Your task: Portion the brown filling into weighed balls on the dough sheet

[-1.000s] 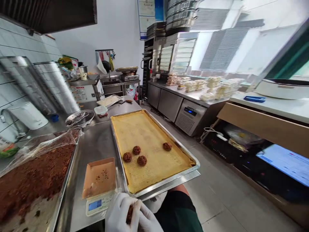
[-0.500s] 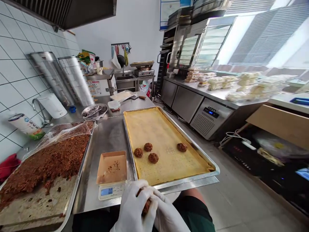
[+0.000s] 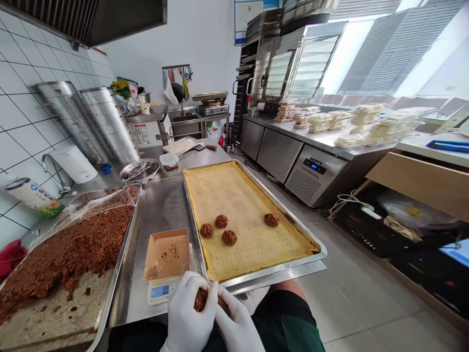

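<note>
Both my hands wear white gloves and are pressed together at the table's front edge. My left hand [image 3: 190, 308] is closed round a lump of reddish-brown crumbly mixture [image 3: 200, 299]. From the other side my right hand [image 3: 236, 318] grips the same lump; the fingers cover much of it. Just beyond lies a baking tray [image 3: 322, 250] lined with a yellow mesh mat [image 3: 234, 190], bearing several brown balls [image 3: 229, 237]. Left of it, a paper box [image 3: 166, 252] with a few crumbs stands on a kitchen scale [image 3: 160, 291] reading 0.0.
A large tray [image 3: 110, 293] of loose brown mixture [image 3: 88, 244], partly under plastic film, is at the left. Behind it sits a film-covered bowl [image 3: 141, 170]. Packed clear boxes [image 3: 351, 141] line the steel counter [image 3: 278, 151] at right.
My hands have shifted slightly, the fingers have moved apart a little and more of the lump shows. The whole view has moved slightly; the balls on the tray stay in place.
</note>
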A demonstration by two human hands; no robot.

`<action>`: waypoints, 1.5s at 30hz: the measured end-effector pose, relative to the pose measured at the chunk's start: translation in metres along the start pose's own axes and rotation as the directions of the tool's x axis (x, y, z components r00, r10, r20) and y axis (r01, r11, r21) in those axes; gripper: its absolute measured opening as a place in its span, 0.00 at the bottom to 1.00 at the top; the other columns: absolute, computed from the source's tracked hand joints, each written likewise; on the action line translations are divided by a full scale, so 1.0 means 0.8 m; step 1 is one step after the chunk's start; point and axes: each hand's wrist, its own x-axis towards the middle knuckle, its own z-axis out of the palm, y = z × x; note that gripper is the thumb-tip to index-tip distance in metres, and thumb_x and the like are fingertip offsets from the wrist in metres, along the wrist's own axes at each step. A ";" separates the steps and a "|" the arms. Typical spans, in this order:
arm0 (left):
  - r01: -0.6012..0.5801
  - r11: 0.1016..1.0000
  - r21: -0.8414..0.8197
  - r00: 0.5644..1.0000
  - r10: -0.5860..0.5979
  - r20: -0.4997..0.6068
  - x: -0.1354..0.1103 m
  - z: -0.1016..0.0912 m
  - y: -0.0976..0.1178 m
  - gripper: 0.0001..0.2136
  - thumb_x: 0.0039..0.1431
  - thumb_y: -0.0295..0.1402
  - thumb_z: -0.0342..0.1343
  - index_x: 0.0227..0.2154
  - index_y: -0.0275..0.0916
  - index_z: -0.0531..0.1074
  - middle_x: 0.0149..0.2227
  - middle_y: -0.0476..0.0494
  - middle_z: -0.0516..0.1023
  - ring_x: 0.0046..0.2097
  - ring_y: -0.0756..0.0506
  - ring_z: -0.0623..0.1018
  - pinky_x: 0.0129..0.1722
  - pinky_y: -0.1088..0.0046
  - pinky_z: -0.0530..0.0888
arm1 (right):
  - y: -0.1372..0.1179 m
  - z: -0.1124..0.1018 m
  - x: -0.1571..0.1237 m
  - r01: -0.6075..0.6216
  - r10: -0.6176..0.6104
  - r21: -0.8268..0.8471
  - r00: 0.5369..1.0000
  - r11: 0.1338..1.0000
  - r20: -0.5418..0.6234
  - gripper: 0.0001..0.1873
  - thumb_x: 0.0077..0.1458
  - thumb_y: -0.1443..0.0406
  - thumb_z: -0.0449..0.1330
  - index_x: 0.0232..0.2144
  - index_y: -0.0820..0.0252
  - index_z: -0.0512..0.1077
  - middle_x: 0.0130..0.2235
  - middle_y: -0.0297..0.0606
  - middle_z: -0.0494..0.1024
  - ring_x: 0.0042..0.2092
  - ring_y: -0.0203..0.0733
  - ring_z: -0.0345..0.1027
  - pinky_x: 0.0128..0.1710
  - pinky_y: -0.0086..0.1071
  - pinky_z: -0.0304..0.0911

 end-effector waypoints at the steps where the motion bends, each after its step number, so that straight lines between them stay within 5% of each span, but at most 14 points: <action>1: 0.047 0.999 -0.003 0.999 -0.047 -0.002 0.000 0.000 -0.001 0.12 0.61 0.31 0.57 0.23 0.41 0.64 0.25 0.52 0.68 0.27 0.51 0.71 0.30 0.76 0.70 | -0.005 0.001 0.000 -0.002 0.003 -0.012 1.000 1.000 0.018 0.13 0.56 0.60 0.65 0.42 0.57 0.79 0.38 0.37 0.78 0.44 0.47 0.67 0.49 0.38 0.62; 3: 0.194 0.980 -0.035 0.981 -0.193 0.030 0.003 -0.006 -0.002 0.15 0.60 0.36 0.59 0.21 0.41 0.62 0.22 0.54 0.65 0.25 0.52 0.68 0.27 0.76 0.67 | -0.016 0.003 -0.002 -0.052 0.047 0.038 0.993 0.998 0.105 0.11 0.55 0.60 0.65 0.41 0.57 0.78 0.36 0.36 0.77 0.40 0.44 0.67 0.44 0.36 0.63; 6: 0.475 0.868 -0.144 0.879 -0.461 0.123 0.024 -0.030 -0.006 0.18 0.60 0.44 0.59 0.20 0.41 0.62 0.20 0.55 0.64 0.24 0.51 0.68 0.26 0.76 0.66 | -0.031 0.000 -0.004 -0.206 0.130 0.251 0.949 0.946 0.289 0.11 0.52 0.59 0.67 0.35 0.59 0.76 0.31 0.36 0.75 0.31 0.38 0.65 0.33 0.32 0.60; 8: 0.537 0.823 -0.184 0.844 -0.529 0.094 0.048 -0.053 -0.016 0.18 0.61 0.46 0.57 0.22 0.41 0.64 0.21 0.54 0.67 0.25 0.50 0.69 0.28 0.76 0.68 | -0.037 -0.006 -0.002 -0.238 0.124 0.372 0.944 0.897 0.307 0.12 0.51 0.59 0.68 0.35 0.61 0.76 0.31 0.36 0.75 0.31 0.37 0.66 0.31 0.30 0.59; 13: 0.257 0.965 0.057 0.965 -0.259 0.031 0.105 -0.086 -0.059 0.09 0.63 0.42 0.54 0.40 0.44 0.74 0.43 0.47 0.78 0.47 0.44 0.76 0.49 0.68 0.72 | -0.025 -0.033 0.017 -0.175 0.139 0.519 0.984 0.837 0.107 0.18 0.45 0.59 0.72 0.38 0.60 0.79 0.33 0.40 0.79 0.33 0.42 0.72 0.31 0.32 0.62; 17: 0.137 0.962 0.234 0.962 -0.185 0.199 0.114 -0.093 -0.089 0.14 0.66 0.39 0.49 0.49 0.47 0.75 0.56 0.45 0.75 0.58 0.42 0.73 0.60 0.61 0.68 | -0.004 -0.044 0.024 -0.231 0.239 0.569 0.969 0.790 0.061 0.13 0.51 0.56 0.69 0.36 0.58 0.80 0.34 0.38 0.81 0.36 0.41 0.73 0.38 0.35 0.67; 20: 0.150 0.948 0.280 0.954 -0.212 0.210 0.103 -0.115 -0.100 0.15 0.66 0.38 0.47 0.48 0.47 0.76 0.56 0.46 0.77 0.58 0.42 0.74 0.63 0.59 0.66 | 0.005 -0.043 0.018 -0.252 0.319 0.596 0.948 0.763 -0.008 0.12 0.51 0.56 0.70 0.34 0.57 0.80 0.34 0.37 0.81 0.37 0.40 0.73 0.39 0.35 0.68; 24: 0.372 0.912 0.175 0.926 -0.376 -0.006 0.074 -0.143 -0.094 0.14 0.65 0.42 0.50 0.48 0.50 0.75 0.51 0.48 0.80 0.53 0.42 0.78 0.59 0.59 0.71 | 0.009 -0.037 0.011 -0.210 0.307 0.553 0.948 0.806 -0.088 0.15 0.47 0.56 0.73 0.33 0.59 0.80 0.34 0.38 0.80 0.37 0.40 0.72 0.35 0.33 0.67; 28: 0.467 0.878 0.103 0.880 -0.451 -0.150 0.024 -0.123 -0.074 0.13 0.62 0.44 0.55 0.46 0.48 0.76 0.52 0.47 0.80 0.54 0.41 0.78 0.59 0.60 0.72 | 0.012 -0.026 0.014 -0.224 0.291 0.522 0.956 0.823 -0.049 0.17 0.46 0.55 0.73 0.35 0.60 0.80 0.34 0.39 0.80 0.35 0.39 0.70 0.33 0.32 0.66; 33: 0.185 0.974 0.127 0.982 -0.178 -0.070 -0.026 -0.083 -0.053 0.05 0.60 0.35 0.60 0.38 0.46 0.79 0.38 0.49 0.84 0.39 0.47 0.83 0.40 0.76 0.79 | 0.020 -0.010 0.018 -0.306 0.336 0.500 0.941 0.810 0.031 0.18 0.42 0.55 0.75 0.33 0.60 0.81 0.33 0.39 0.80 0.33 0.38 0.70 0.31 0.31 0.66; 37: 0.145 0.951 0.272 0.989 -0.141 -0.036 -0.005 -0.117 -0.064 0.08 0.65 0.32 0.54 0.41 0.47 0.78 0.46 0.47 0.82 0.48 0.46 0.81 0.50 0.71 0.77 | 0.020 -0.004 0.013 -0.307 0.326 0.452 0.945 0.837 0.037 0.19 0.43 0.54 0.74 0.35 0.59 0.81 0.33 0.40 0.80 0.33 0.38 0.70 0.31 0.31 0.66; 40: 0.265 0.900 0.346 0.957 -0.202 -0.207 0.016 -0.151 -0.070 0.08 0.65 0.34 0.53 0.41 0.45 0.76 0.48 0.45 0.80 0.49 0.44 0.79 0.51 0.66 0.76 | 0.016 -0.004 0.007 -0.254 0.258 0.385 0.965 0.887 0.043 0.18 0.46 0.53 0.72 0.37 0.58 0.81 0.37 0.43 0.81 0.38 0.42 0.72 0.35 0.32 0.68; 42: 0.218 0.910 0.352 0.957 -0.130 -0.258 0.013 -0.151 -0.062 0.07 0.64 0.34 0.55 0.42 0.44 0.76 0.45 0.45 0.81 0.46 0.44 0.80 0.49 0.67 0.77 | 0.012 -0.002 0.004 -0.260 0.250 0.373 0.965 0.891 0.076 0.17 0.49 0.54 0.71 0.38 0.57 0.81 0.40 0.44 0.82 0.42 0.44 0.72 0.41 0.34 0.69; 45: -0.024 0.964 0.265 0.999 0.036 -0.038 -0.014 -0.112 -0.039 0.09 0.62 0.32 0.57 0.45 0.45 0.76 0.43 0.45 0.82 0.45 0.46 0.81 0.47 0.72 0.79 | 0.006 0.003 0.002 -0.261 0.237 0.409 0.965 0.874 0.110 0.18 0.50 0.55 0.70 0.41 0.56 0.81 0.46 0.45 0.82 0.51 0.48 0.72 0.52 0.39 0.67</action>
